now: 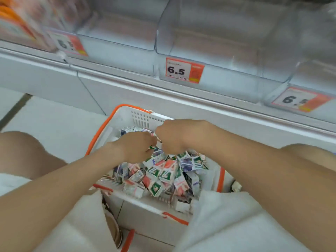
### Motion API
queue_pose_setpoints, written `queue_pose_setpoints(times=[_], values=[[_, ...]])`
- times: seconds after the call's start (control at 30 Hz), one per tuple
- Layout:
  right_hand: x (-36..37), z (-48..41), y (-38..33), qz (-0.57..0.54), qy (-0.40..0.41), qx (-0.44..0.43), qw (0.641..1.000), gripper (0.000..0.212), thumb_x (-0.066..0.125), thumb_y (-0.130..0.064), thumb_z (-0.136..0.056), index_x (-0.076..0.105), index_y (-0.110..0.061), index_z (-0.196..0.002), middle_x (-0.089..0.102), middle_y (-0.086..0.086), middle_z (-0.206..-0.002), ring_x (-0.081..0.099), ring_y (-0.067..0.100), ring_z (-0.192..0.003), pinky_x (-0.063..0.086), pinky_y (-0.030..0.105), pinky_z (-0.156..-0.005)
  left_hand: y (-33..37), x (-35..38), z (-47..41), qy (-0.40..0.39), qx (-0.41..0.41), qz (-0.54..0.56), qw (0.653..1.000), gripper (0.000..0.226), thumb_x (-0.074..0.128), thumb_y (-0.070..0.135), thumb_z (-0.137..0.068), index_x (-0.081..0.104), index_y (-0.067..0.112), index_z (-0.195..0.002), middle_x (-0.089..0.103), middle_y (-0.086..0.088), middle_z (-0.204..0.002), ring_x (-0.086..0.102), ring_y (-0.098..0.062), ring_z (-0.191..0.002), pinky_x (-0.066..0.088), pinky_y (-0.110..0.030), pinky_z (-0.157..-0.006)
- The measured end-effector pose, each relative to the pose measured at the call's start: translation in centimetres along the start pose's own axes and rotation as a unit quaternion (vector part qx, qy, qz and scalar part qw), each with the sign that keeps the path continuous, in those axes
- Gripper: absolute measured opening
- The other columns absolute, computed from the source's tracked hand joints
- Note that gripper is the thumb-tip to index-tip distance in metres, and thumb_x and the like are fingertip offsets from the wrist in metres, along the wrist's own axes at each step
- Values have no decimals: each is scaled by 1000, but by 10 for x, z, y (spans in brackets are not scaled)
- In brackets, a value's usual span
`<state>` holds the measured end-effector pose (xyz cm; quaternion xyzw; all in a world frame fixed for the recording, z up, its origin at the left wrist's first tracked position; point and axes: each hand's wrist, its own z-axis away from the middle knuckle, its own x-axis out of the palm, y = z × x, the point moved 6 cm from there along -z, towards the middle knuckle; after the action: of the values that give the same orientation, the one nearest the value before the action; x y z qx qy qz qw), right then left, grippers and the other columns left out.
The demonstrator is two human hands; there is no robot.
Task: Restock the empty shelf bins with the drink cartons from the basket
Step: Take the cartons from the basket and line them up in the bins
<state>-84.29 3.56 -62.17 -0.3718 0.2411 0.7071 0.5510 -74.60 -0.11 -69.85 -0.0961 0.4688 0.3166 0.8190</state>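
A white basket (138,117) with orange handles sits on the floor between my knees, piled with several small drink cartons (163,171) in green, red and blue prints. My left hand (135,147) and my right hand (174,137) meet over the far half of the pile, fingers curled around cartons, which are mostly hidden under the fingers. Above, clear plastic shelf bins (209,39) stand empty behind the shelf edge. A bin at the far left (20,24) holds orange and pink packs.
Price tags reading 6.5 (183,70) hang on the bin fronts, another at the right (298,100) and one at the left (70,43). The white shelf base (127,91) runs behind the basket. My knees (21,148) flank the basket on the pale tiled floor.
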Motion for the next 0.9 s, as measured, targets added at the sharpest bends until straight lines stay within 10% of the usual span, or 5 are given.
queue_pose_setpoints(times=[0.17,0.4,0.57,0.73,0.9], values=[[4,29,12,-69,118,71,988,35,49,-13,-98,34,-20,-67,43,3,-73,47,22,-59,38,31,-54,-2,-3,19,44,-20,21,999,29,47,28,-103,62,19,-127,62,-6,-114,63,-31,-108,55,-46,-90],[117,79,57,11,98,159,982,12,53,-7,-94,59,-15,-100,64,6,-98,59,27,-81,43,34,-63,67,-2,19,60,31,-29,997,61,47,48,-106,28,24,-159,35,-14,-157,40,-40,-141,41,-55,-112],[200,86,55,19,51,78,995,28,48,-29,-104,71,-14,-109,65,12,-107,62,34,-97,39,41,-77,110,45,4,-27,90,14,996,126,65,89,-74,-1,34,-166,-3,-1,-175,2,-34,-161,17,-64,-126],[237,91,52,58,41,20,997,41,42,-42,-108,75,-21,-97,72,5,-96,63,28,-100,32,54,-111,114,106,-7,-147,143,-165,965,170,93,74,-47,-28,37,-161,-26,-5,-173,-19,-39,-160,-6,-66,-126],[227,96,67,53,61,43,996,34,40,-36,-108,69,-24,-95,68,3,-97,51,26,-84,29,37,-85,119,101,-24,-66,196,-246,947,170,82,85,-47,-29,27,-161,-19,-11,-174,-9,-48,-159,-7,-71,-123]])
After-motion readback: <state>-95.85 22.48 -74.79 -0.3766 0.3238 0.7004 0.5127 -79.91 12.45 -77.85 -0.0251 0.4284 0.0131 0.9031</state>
